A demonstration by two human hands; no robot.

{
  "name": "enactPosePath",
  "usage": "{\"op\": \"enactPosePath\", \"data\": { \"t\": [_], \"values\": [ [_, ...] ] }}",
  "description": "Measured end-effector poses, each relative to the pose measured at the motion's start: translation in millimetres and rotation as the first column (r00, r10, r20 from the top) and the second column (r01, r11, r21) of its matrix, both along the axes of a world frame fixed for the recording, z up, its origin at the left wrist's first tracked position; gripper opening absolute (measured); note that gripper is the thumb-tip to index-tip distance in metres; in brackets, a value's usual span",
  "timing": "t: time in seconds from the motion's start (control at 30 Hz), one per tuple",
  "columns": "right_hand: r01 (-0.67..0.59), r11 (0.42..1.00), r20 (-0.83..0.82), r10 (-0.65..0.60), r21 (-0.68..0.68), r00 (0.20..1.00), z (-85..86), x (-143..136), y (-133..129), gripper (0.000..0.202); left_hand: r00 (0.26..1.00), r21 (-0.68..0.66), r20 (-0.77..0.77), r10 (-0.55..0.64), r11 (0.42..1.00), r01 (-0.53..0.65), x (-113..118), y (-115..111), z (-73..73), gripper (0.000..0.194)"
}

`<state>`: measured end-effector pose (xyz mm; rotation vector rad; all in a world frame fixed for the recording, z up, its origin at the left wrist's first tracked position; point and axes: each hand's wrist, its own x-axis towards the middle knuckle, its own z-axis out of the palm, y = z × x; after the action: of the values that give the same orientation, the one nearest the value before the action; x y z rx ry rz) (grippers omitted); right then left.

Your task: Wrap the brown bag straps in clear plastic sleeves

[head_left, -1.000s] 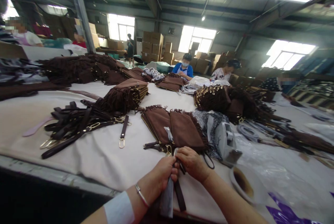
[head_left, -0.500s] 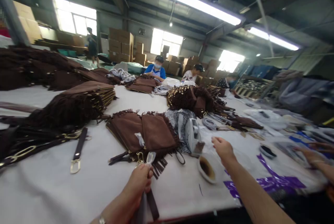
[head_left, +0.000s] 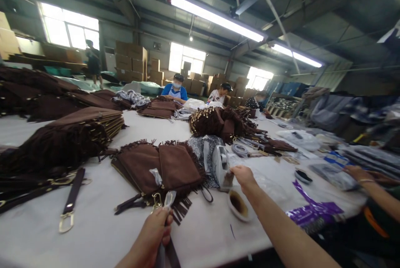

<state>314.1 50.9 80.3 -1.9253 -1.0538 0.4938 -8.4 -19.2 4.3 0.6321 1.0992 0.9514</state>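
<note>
My left hand (head_left: 158,226) is closed round a dark strap (head_left: 172,253) with a gold clasp and a clear plastic wrap at its top. It is just in front of two brown fringed bags (head_left: 181,166) that lie side by side. My right hand (head_left: 243,177) is closed in a pinch at the front end of a white tape dispenser (head_left: 221,166); what lies between its fingertips is too small to make out. Below that hand stands a white bowl (head_left: 239,205) with dark brown liquid.
Stacked brown bags (head_left: 84,126) and a loose strap with a gold buckle (head_left: 73,197) lie at the left. More fringed bags (head_left: 218,122) are heaped behind. Purple plastic (head_left: 315,209) is at the right, near another person's hand (head_left: 358,173). Several people work across the table.
My right hand has moved left to the tape dispenser. My left hand still holds the strap. The whole view has shifted, so the table things appear further left.
</note>
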Motion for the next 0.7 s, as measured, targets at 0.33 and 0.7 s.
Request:
{"op": "enactPosePath", "data": {
  "t": [0.33,0.7],
  "values": [
    [-0.086,0.986,0.014,0.089,-0.144,0.996,-3.3,-21.5,-35.3,0.02,1.0,-0.008,-0.023,0.02,1.0,-0.02,3.0,-0.9,3.0,0.044],
    [-0.488,0.827,0.089,0.528,-0.279,0.845,17.4,-50.8,-61.5,0.02,0.983,0.053,-0.183,0.024,0.998,-0.014,8.1,-7.9,13.2,0.02]
  ]
}}
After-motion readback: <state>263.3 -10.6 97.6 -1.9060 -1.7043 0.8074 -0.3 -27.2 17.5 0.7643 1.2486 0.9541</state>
